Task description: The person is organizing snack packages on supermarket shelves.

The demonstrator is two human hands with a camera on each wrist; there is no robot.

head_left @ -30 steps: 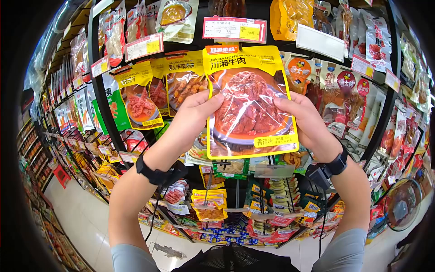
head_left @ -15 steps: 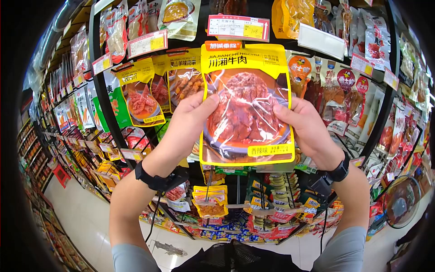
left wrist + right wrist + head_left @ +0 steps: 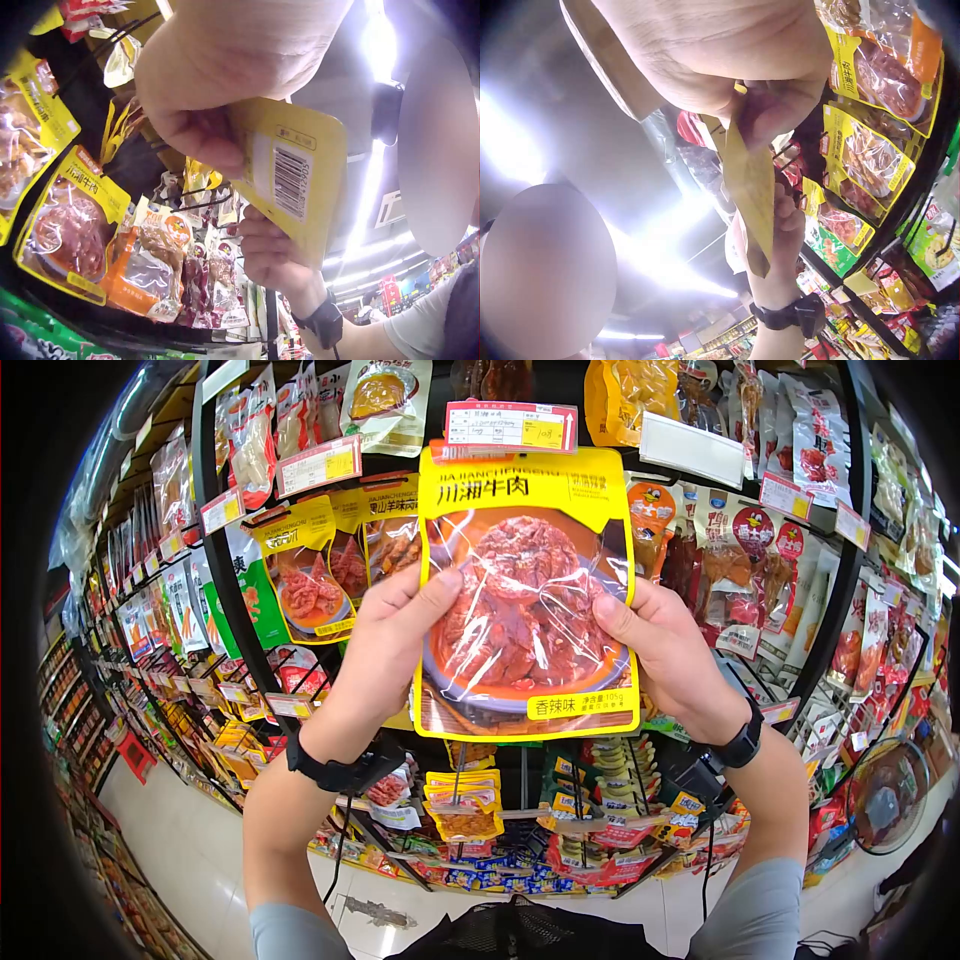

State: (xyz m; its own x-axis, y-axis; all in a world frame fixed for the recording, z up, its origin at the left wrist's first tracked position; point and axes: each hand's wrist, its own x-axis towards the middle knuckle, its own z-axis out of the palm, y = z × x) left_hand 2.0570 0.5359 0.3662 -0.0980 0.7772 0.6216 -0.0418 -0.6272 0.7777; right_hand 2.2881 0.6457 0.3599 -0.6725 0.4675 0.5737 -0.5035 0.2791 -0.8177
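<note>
The yellow-edged packet (image 3: 525,600) is held up between both hands in front of the hanging shelf rack, its long axis running nearly straight up and down in the head view. Its lettered, orange-tabbed end points up, just below the price card (image 3: 510,428), and its front faces the head camera; the left wrist view shows the back, with a barcode (image 3: 291,182). The left hand (image 3: 395,635) grips one side edge, thumb flat on the front and fingers curled behind; the right hand (image 3: 680,655) pinches the opposite edge the same way, at about the same height. The front shows dark red-brown meat in a bowl, under glossy wrinkled film; whether this is print or the contents seen through the film, I cannot tell. Left of it in the head view hang a yellow packet (image 3: 308,570) showing reddish pieces in a bowl and a green packet (image 3: 255,595) partly behind that one. At the top are a pale pouch (image 3: 387,405) picturing yellow food in a bowl and an orange-yellow bag (image 3: 630,400). Lower down, a stack of small yellow packets (image 3: 463,805) hangs upright, showing brownish food.
</note>
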